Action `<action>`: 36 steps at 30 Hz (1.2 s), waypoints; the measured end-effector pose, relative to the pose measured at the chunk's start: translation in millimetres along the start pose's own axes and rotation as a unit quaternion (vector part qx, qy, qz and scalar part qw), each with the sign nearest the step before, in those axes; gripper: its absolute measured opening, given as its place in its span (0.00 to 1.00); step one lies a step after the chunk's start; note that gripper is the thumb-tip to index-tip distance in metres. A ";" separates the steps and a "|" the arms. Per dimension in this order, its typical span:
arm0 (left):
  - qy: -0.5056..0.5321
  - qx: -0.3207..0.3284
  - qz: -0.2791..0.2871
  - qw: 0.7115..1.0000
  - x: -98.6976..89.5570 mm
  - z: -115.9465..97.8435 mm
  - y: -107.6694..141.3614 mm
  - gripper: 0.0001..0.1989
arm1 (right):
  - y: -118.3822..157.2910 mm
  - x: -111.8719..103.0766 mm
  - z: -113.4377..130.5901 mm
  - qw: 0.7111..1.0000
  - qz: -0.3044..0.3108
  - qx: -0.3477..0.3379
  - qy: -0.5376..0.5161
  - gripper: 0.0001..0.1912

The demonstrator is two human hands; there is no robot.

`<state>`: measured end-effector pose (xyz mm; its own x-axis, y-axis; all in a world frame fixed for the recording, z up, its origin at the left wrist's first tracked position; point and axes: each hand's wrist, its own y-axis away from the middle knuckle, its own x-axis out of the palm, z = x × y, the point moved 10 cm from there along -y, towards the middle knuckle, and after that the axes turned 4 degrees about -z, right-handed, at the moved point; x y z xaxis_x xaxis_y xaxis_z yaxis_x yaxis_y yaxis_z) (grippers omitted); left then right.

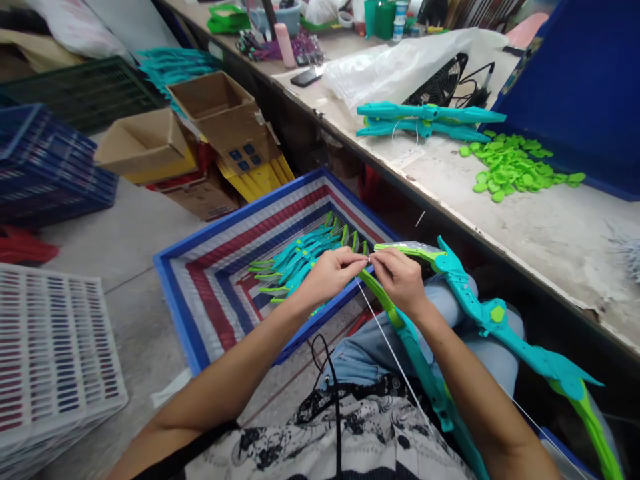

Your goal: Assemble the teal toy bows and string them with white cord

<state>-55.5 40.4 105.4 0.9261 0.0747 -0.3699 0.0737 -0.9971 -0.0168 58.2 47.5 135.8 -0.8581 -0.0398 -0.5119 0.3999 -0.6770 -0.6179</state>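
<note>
My left hand (334, 272) and my right hand (401, 277) meet fingertip to fingertip, both pinching a thin white string (387, 340) near the tip of a green limb. Across my lap lies a teal and green plastic bow (467, 293), its green end close to my right hand. A second teal and green bow (413, 347) passes beneath my right hand and forearm. The string runs down from my fingers toward my body. Several similar teal and green bows (305, 257) lie in a blue-rimmed bin (200, 250) lined with striped cloth.
On the workbench (525, 240) at the right are teal bow parts (430, 120), a pile of green pieces (520, 163), a fan (440, 83) and a phone (307, 77). Cardboard boxes (145, 143) and a white crate (55, 353) stand at the left.
</note>
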 end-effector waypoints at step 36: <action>-0.354 0.444 0.274 0.776 241.6 -21.5 86.3 0.21 | 173.7 -158.6 -153.5 0.853 0.291 0.431 -0.040 0.19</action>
<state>182.6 -27.3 34.6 0.2691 -0.0749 -0.9602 -0.8351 -0.5149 -0.1938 313.2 49.0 18.0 -0.6281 -0.5796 -0.5192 0.4099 -0.8136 0.4123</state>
